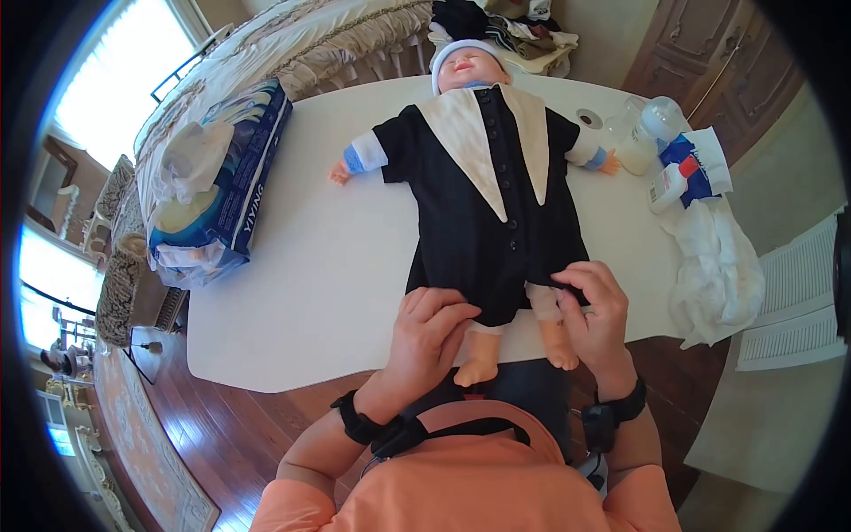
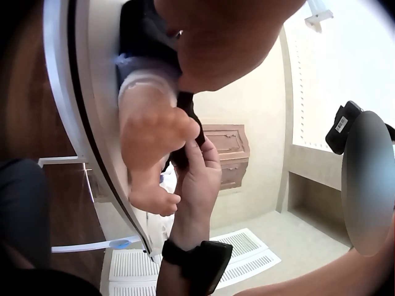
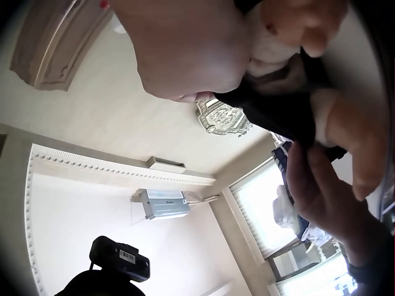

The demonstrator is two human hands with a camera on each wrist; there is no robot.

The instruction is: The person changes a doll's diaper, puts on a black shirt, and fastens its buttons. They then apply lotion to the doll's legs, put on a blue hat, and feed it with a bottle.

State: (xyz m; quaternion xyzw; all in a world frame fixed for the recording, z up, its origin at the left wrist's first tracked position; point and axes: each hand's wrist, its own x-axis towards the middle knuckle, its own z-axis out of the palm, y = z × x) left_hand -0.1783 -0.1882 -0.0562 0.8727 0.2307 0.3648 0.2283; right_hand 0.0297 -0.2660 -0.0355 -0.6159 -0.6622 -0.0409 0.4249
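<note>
A doll (image 1: pixel 468 69) in a white cap lies on its back on the white table (image 1: pixel 301 301), wearing a black outfit (image 1: pixel 461 239) with a wide cream collar and dark buttons. My left hand (image 1: pixel 430 332) pinches the outfit's lower hem at the left leg opening in the head view. On the other side, my right hand (image 1: pixel 598 315) pinches the hem near the other leg. White cloth shows under the hem above both bare feet (image 1: pixel 479 362). The right wrist view shows the left hand (image 3: pixel 327 197) gripping black cloth; the left wrist view shows the right hand (image 2: pixel 200 179) doing likewise.
A blue diaper pack (image 1: pixel 222 177) stands at the table's left. Along the right side are baby bottles (image 1: pixel 638 146), a white bottle with a red cap (image 1: pixel 669 184), a blue packet (image 1: pixel 700 182) and crumpled white cloth (image 1: pixel 716 270). A tape roll (image 1: pixel 589 118) lies near the doll's arm.
</note>
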